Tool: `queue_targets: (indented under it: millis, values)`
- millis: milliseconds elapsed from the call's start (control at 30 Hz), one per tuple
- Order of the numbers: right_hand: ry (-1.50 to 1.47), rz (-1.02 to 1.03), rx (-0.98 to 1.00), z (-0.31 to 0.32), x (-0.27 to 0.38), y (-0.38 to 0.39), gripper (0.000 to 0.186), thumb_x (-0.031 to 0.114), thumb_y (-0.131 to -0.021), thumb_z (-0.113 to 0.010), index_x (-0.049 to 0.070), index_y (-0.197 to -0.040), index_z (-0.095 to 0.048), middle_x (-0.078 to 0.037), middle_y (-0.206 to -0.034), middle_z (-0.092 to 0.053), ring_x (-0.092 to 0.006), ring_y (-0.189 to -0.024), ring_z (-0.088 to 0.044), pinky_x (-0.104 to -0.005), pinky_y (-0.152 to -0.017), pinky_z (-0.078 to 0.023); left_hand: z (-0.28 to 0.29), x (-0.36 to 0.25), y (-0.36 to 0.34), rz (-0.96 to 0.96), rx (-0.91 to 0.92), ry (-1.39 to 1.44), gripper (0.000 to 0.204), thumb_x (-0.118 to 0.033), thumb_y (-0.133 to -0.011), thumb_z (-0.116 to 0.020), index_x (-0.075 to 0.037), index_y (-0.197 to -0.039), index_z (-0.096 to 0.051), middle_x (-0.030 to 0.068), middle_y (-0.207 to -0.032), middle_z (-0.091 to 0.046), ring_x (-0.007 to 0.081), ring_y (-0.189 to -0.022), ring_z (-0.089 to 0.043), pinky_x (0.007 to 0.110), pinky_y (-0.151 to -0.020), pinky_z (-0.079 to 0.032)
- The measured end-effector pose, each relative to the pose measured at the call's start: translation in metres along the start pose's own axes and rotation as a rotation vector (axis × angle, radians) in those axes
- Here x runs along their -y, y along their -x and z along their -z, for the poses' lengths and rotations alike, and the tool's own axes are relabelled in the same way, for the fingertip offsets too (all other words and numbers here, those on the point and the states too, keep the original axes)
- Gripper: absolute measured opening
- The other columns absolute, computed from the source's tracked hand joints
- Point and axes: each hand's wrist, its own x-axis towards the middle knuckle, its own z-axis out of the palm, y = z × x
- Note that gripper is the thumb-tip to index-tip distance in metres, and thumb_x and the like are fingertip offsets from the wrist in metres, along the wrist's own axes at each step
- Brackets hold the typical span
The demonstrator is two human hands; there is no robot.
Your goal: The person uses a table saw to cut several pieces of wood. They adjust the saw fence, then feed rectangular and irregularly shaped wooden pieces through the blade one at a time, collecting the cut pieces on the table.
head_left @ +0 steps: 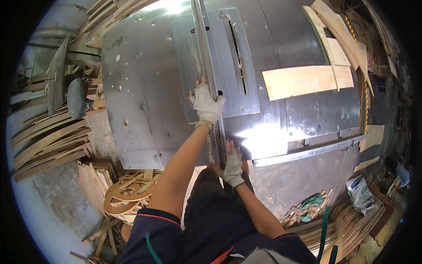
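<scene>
A long narrow metal rail [203, 48] runs from far to near across a grey metal machine table [132, 75]. My left hand [206, 104], in a pale fingerless glove, lies across the rail with its fingers stretched forward and its thumb apart on the right side. Close to the table's near edge, my right hand [233, 168] wears a similar glove. It rests by the rail's near end, fingers extended and thumb toward the rail. A lighter inset plate [235, 53] right of the rail has a long dark slot.
On the table's right side lies a pale wooden board [303, 81], with more curved boards [340, 22] beyond. Stacked wood strips [52, 136] stand at left near a grey rounded object [78, 99]. Ring-shaped wood pieces [127, 191] and a white sack [361, 196] sit lower down.
</scene>
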Motion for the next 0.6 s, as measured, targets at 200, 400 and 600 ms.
queue_targets:
  millis: [200, 400, 600]
  values:
    - [-0.037, -0.009, 0.013, 0.0023, -0.0017, 0.001, 0.108, 0.023, -0.067, -0.075, -0.005, -0.157, -0.022, -0.023, -0.16, -0.034, -0.0372, -0.152, -0.029, -0.0563, -0.124, -0.015, 0.0031, -0.0025, 0.0007, 0.012, 0.028, -0.015, 0.065, -0.023, -0.073, -0.079, -0.002, -0.128, -0.052, 0.0114, -0.154, -0.049, 0.0268, -0.146, -0.041, 0.052, -0.12, -0.02]
    - [-0.027, 0.014, -0.006, -0.0004, -0.0025, 0.0005, 0.109, 0.022, -0.066, -0.073, -0.005, -0.158, -0.02, -0.024, -0.16, -0.034, -0.0375, -0.152, -0.028, -0.055, -0.125, -0.014, 0.0005, 0.0001, 0.0001, 0.0, 0.02, 0.026, 0.059, -0.024, -0.07, -0.073, -0.003, -0.121, -0.053, 0.0127, -0.157, -0.046, 0.0296, -0.147, -0.038, 0.055, -0.12, -0.019]
    - [-0.018, 0.024, 0.001, -0.0034, -0.0074, 0.0029, 0.108, 0.022, -0.066, -0.071, -0.005, -0.158, -0.021, -0.024, -0.16, -0.034, -0.0381, -0.152, -0.028, -0.0556, -0.125, -0.014, -0.0005, 0.001, -0.001, 0.026, 0.067, 0.013, 0.074, -0.026, -0.071, -0.073, -0.002, -0.136, -0.049, 0.0109, -0.16, -0.043, 0.027, -0.15, -0.035, 0.055, -0.121, -0.016]
